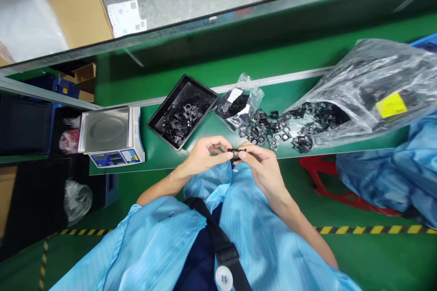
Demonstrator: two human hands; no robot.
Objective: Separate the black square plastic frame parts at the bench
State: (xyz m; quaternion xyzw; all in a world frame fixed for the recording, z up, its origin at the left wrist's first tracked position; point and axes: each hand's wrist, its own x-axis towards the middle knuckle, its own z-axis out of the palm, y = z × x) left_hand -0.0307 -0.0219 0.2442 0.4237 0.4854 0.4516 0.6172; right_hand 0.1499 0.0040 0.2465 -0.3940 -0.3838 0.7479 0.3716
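Observation:
My left hand (205, 154) and my right hand (261, 163) meet just in front of the green table's near edge. Together they pinch a small black plastic frame part (236, 151) between fingertips, each hand gripping one end. Beyond the hands lies a loose pile of similar black parts (273, 127) spilling from a large clear bag (368, 86). A black tray (160, 120) with more of these parts sits to the left of the pile.
A small clear bag of black pieces (239, 104) lies between tray and pile. A digital scale (111, 134) stands at the table's left end. A red stool (327, 186) and blue cloth (392, 173) are at right. Yellow-black floor tape (375, 229) runs below.

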